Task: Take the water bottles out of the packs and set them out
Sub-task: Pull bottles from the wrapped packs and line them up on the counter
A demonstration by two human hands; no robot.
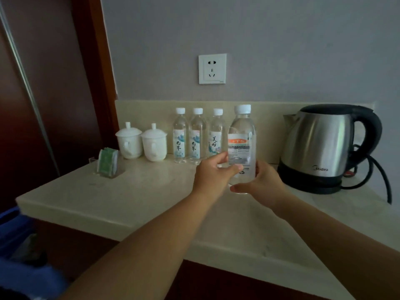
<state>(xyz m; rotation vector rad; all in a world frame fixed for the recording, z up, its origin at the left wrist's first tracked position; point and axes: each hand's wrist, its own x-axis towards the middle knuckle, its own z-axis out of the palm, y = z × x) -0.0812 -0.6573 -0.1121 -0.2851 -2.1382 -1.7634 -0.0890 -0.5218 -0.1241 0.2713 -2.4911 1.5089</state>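
I hold the fourth bottle (242, 146) upright with both hands: my left hand (213, 172) wraps its lower half from the left, my right hand (263, 182) cups its base, fingers closed on it. It hangs just above the counter (134, 200), in front of the gap between the row of three bottles (198, 136) and the kettle (322, 146). To do this well, I would carry it back, lower it straight down, and release only once the base sits flat, in line with the row, label forward, clear of the kettle. The counter is pale stone, with two lidded cups (141, 142), a sachet holder (107, 163), and a socket (212, 68) on the grey wall.
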